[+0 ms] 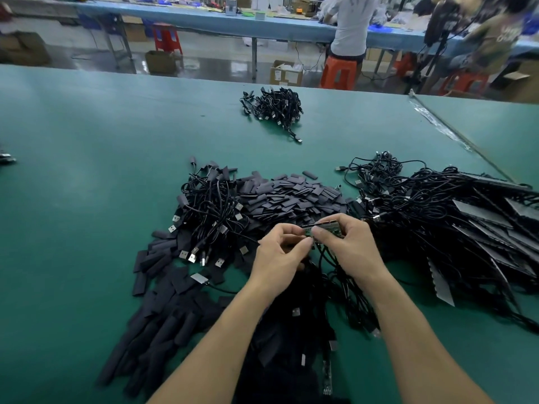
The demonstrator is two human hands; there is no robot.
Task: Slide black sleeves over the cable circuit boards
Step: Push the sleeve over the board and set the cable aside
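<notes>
While my right hand point(347, 246) pinches the small green circuit board point(331, 228) between thumb and curled fingers point(320, 235), my left hand point(280, 252) meets it from the left. Its thumb and forefinger are pressed together on a dark strip at the board's left end. I take that strip for a sleeve point(307, 225), though too little of it shows to be sure. Both hands are raised just above the surface point(87, 170), fingertips almost touching.

The board's long axis runs left to right, tipped slightly up toward the right, so I judge the sleeve has to travel rightward along it, from my left fingers toward my right. The left hand is the nearer one to the open end, and the right only has to hold the board steady. A black cable point(322, 258) drops from under the board toward me; which end it leaves from I cannot tell.

Just beyond my fingers lies the heap of loose black sleeves point(291, 196). To its left is a pile of cables with USB plugs point(210, 211), and to the right a larger tangle of cables point(452, 228). Far across the surface sits a small separate bundle point(274, 106)
</notes>
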